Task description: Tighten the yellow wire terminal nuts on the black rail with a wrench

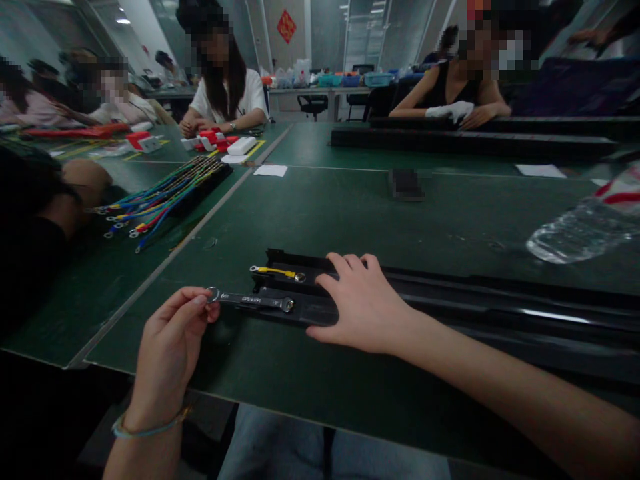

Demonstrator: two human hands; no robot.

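Observation:
My left hand (pixel 173 333) pinches one ring end of a silver combination wrench (pixel 250 301) between thumb and fingertips. The wrench's other end sits over a fastener inside a long black channel (pixel 320 310), near its left end. A short yellow wire (pixel 277 271) with ring terminals lies in the same channel, just behind the wrench. One of its terminals sits at a round fastener (pixel 299 277). My right hand (pixel 367 303) grips across the channel, fingers spread over the far rim and thumb at the near edge. Its palm hides part of the channel.
Bundled coloured cables (pixel 170 197) with ring terminals lie at the left, beside another person's arm. A plastic bottle (pixel 585 230) lies at the right. Farther back are more black channels (pixel 465 141), red and white parts (pixel 215 140), paper slips (pixel 271 171) and seated people.

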